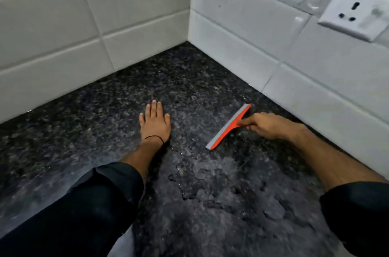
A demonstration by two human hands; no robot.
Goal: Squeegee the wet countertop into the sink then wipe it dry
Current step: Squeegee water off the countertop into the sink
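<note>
You're on the squeegee step: your right hand (266,125) grips the squeegee (228,126), blade down on the wet counter (210,183) near the wall; your left hand (155,123) lies flat, open. Next, pull water toward the sink (out of view).

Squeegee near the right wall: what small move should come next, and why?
Probably draw the orange squeegee toward the near edge, through the pooled water. The right hand grips its handle, the blade rests on the granite countertop beyond the puddles, and the left hand lies flat clear of that path. No sink is in view.
</note>
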